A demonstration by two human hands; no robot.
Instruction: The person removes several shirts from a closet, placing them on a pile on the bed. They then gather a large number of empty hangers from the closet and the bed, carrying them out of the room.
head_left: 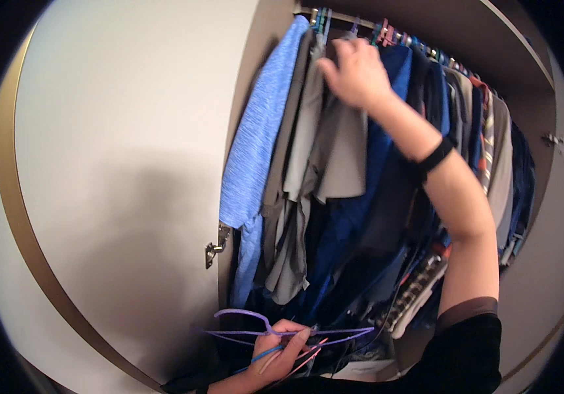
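My left hand [279, 351], low in the view, is closed round several hangers. A purple hanger [341, 338] is the clearest of them, its hook curving up to the left. Blue and pink hanger pieces show beside the fingers. My right hand [361, 73], slightly blurred, is raised to the top of a grey garment [346, 157] just under the rod. Its thumb stands apart from the fingers, which are at the garment's shoulder, below a purple hanger hook [355, 25]. Whether the fingertips touch the cloth is hard to tell.
Clothes hang closely along the metal rod [338, 16], a bright blue long-sleeved top [265, 131] leftmost. A white wardrobe door [131, 118] with a hinge [213, 253] stands at left. Below lie dark items and a checked garment [416, 289].
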